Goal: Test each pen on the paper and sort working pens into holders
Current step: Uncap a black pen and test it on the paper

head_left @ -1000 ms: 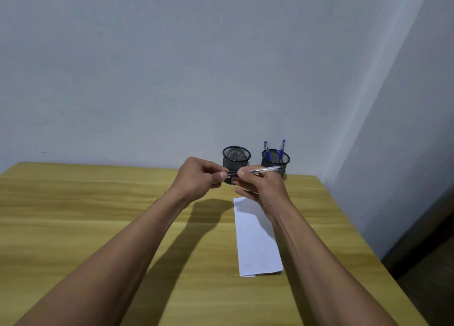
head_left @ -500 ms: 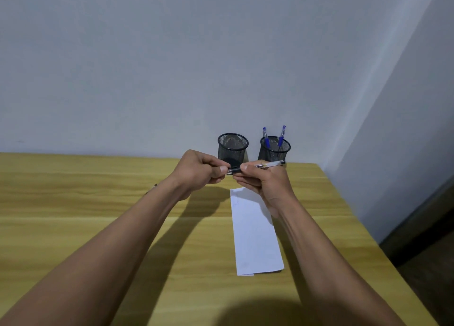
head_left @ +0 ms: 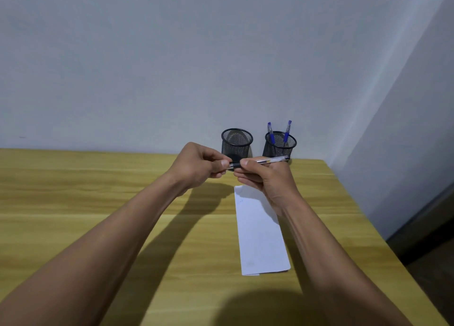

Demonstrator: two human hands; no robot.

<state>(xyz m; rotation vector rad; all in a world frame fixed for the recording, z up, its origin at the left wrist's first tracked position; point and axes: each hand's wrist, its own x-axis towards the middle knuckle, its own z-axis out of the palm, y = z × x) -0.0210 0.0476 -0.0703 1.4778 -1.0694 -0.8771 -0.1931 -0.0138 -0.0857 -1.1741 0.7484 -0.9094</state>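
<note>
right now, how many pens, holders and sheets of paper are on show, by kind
pens: 3, two blue pens in the right holder, one clear pen held by left hand and right hand
holders: 2, counting the left holder
paper: 1
total: 6

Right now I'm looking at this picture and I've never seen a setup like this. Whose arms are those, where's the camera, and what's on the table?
There is no machine here. The camera sits on a person's head and looks forward and down, so the two arms reaching in from the bottom are that person's own. The left hand and right hand both hold one pen level above the wooden table. The left hand pinches its dark end and the right hand grips the clear barrel. Below the hands lies a long white strip of paper with a faint mark near its far end. By the wall stand two black mesh cups. The left holder looks empty, and the right holder has two blue pens standing in it.
</note>
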